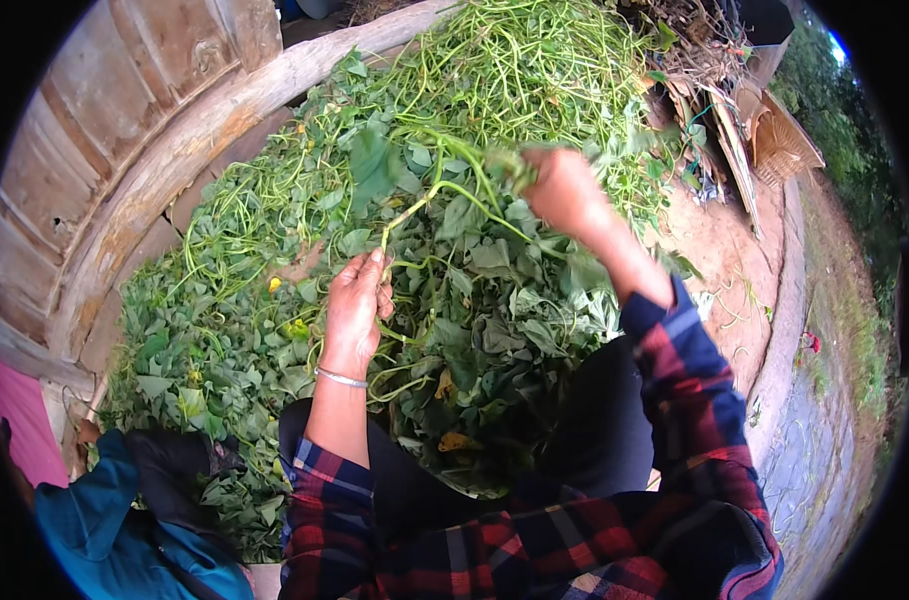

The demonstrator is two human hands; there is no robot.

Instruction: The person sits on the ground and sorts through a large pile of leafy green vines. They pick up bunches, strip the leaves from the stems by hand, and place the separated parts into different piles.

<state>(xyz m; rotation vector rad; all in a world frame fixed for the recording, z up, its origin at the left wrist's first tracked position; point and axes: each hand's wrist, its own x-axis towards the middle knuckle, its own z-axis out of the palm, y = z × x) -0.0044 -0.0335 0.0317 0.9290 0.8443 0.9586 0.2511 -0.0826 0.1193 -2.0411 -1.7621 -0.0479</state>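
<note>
Between thumb and fingers, my left hand pinches the lower end of a green leafy vine. The vine bends up and to the right, with thinner stems and a blurred leaf hanging from it. My right hand, blurred by motion, is curled around green stems at the upper right of the vine. Its fingertips are hidden, so exactly what they grip is unclear. Beneath both hands spreads a heap of cut green leaves. Farther off lies a tangled pile of mostly bare green stems.
A wooden plank wall and a curved log beam border the left. Another person in a teal garment sits at lower left. Dry sticks and a woven basket stand upper right. Bare earthen floor ends at a right-hand ledge.
</note>
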